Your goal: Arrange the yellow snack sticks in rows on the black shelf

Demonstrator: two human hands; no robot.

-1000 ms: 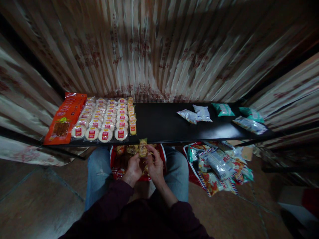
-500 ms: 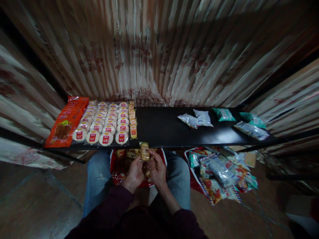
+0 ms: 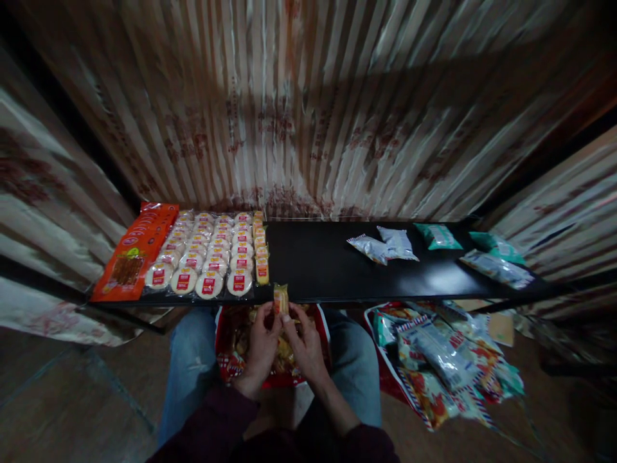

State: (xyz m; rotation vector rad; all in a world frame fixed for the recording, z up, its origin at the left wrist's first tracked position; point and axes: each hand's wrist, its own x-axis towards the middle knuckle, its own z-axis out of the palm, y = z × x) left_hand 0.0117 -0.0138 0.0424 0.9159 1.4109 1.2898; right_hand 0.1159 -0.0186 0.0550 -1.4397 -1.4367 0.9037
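Between my two hands is a small snack packet in a clear and yellow wrapper, held upright just in front of the shelf's front edge. My left hand pinches its lower left side. My right hand grips it from the right, thumb on the front. Below them, between my knees, a red container holds more yellow-wrapped packets, partly hidden by my hands. Beyond, on the black shelf, a column of yellow wrapped snacks stands beside rows of round white wrapped crackers.
An orange snack bag lies at the shelf's left end. Silver packets and teal packets lie on the right. A second container of snack bags stands on the floor to my right. Patterned curtain hangs behind.
The packet in my hands has turned from its broad printed side to a narrower, upright view. My right thumb has come onto its front. The whole view has shifted slightly.
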